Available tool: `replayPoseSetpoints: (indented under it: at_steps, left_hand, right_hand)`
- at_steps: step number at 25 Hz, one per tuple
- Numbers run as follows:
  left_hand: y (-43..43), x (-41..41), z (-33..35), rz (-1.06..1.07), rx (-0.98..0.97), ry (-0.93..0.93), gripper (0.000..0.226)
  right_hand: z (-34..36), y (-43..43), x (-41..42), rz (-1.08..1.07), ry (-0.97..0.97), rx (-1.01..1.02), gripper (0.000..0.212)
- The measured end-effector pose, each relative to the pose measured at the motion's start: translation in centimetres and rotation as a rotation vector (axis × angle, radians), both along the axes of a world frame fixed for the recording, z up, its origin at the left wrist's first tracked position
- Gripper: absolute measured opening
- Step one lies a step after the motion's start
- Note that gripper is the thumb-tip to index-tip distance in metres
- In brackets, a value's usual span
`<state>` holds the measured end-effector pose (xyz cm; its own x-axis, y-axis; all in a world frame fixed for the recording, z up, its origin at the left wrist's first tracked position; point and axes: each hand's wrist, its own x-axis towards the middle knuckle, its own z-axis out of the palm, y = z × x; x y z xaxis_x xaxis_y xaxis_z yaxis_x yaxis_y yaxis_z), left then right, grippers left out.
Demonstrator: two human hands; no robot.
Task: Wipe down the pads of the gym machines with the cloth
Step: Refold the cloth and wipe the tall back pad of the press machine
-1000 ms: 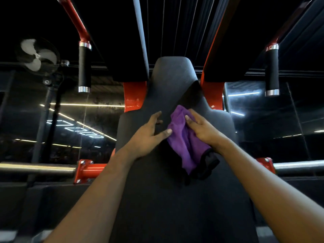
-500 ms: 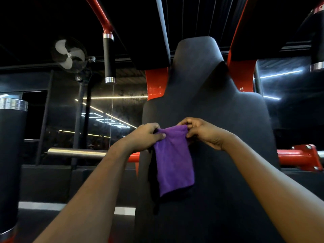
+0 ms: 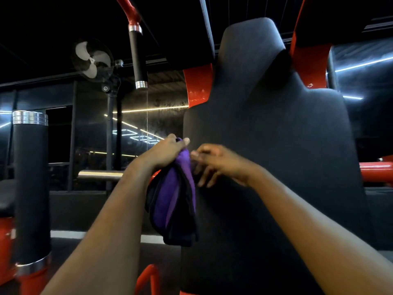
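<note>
A tall black back pad (image 3: 276, 145) of a red-framed gym machine fills the right half of the view. My left hand (image 3: 165, 152) grips the top of a purple cloth (image 3: 174, 196) with a dark edge, which hangs folded down in front of the pad's left edge. Just right of the cloth's top is my right hand (image 3: 214, 162), blurred, its fingers loosely spread and pointing down-left. Whether its fingertips touch the cloth cannot be told.
A black padded roller (image 3: 30, 188) with chrome rings stands at the far left. A hanging black handle (image 3: 138, 58) on a red arm is above left, a wall fan (image 3: 92, 59) behind it. A chrome bar (image 3: 100, 174) runs behind my left forearm. Red frame parts (image 3: 376, 170) flank the pad.
Both hands held the cloth spread by its top corners; now my left hand alone holds it bunched and folded, and my right hand has let go. The view shifted left.
</note>
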<state>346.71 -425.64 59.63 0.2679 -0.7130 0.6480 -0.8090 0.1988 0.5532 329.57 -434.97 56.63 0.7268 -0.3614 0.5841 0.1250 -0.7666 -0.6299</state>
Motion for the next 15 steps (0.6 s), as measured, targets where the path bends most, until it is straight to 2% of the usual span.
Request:
replayPoseSetpoints:
  at_steps: [2, 5, 6, 8, 10, 13, 15]
  left_hand:
    - [0.6, 0.6, -0.2, -0.1, 0.071, 0.156, 0.066]
    - [2.3, 0.5, -0.7, -0.122, 0.131, 0.212, 0.022]
    - [2.7, 0.6, -0.9, -0.091, 0.143, 0.194, 0.01]
    - [3.2, 1.2, -1.2, -0.024, 0.17, 0.137, 0.015]
    - [3.6, 1.5, -1.1, 0.071, 0.125, 0.054, 0.019]
    - [4.9, 2.4, -1.2, 0.392, -0.107, -0.118, 0.018]
    - [5.8, 3.1, -1.5, 0.551, -0.302, -0.071, 0.026]
  right_hand:
    - [-1.6, 1.2, 1.3, 0.075, 0.091, 0.088, 0.04]
    - [-2.7, 1.5, 3.1, -0.008, 0.015, 0.099, 0.059]
    - [-3.0, 1.6, 3.7, -0.073, -0.01, 0.057, 0.058]
    - [-3.6, 1.8, 4.8, -0.224, -0.096, -0.029, 0.036]
    - [-3.9, 1.3, 5.1, -0.36, -0.253, -0.009, 0.014]
    - [-3.6, -0.5, 3.5, -0.571, -0.453, 0.081, 0.018]
    - [-3.2, -1.9, 1.3, -0.653, -0.559, 0.115, 0.014]
